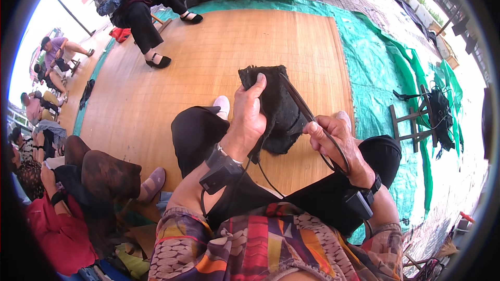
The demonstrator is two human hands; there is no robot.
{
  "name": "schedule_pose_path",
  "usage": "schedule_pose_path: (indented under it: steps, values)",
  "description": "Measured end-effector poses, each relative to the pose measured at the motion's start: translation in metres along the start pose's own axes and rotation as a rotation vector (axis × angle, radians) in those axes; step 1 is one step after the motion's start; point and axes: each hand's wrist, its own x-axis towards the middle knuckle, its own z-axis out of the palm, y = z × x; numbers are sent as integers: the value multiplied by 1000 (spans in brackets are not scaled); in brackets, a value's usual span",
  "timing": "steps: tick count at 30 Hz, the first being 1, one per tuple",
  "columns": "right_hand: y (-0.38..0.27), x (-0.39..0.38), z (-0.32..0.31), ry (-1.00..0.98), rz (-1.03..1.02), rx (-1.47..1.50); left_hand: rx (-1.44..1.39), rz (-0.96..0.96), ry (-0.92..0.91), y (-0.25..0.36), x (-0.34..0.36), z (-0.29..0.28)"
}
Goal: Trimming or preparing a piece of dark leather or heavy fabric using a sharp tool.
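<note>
At the clock's centre, the black piece (278, 119) looks like matt cloth, rough and frayed along its top edge; its narrow strap (298, 98) is smoother, faintly shiny. The mat (219, 47) looks like wood or bamboo, finely ribbed with a soft sheen. Toward 3 o'clock, the green sheet (372, 88) is wrinkled, glossy plastic. At 7 and 4 o'clock, 2 wrist devices (224, 174) (359, 204) show smooth dark plastic. At 6 o'clock, the patterned top (271, 242) is soft cloth; at 8, the red top (60, 239) is matt cloth.
</note>
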Motion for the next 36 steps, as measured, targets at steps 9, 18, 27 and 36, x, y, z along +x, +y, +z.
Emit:
schedule_pose_path:
  steps: [9, 18, 27, 36]
  values:
    - [-12, -8, -7, 170, -33, 242, -25, -13, 42, 5, 7, -10]
    - [-7, -7, -2, 25, 3, 56, 17, 74, 47, -3, 5, -8]
    - [-6, -7, -1, 60, 40, 216, 66, 43, 18, 2, 1, -2]
    - [-11, -8, -2, 31, 55, 130, 33, 101, 47, 0, 2, -6]
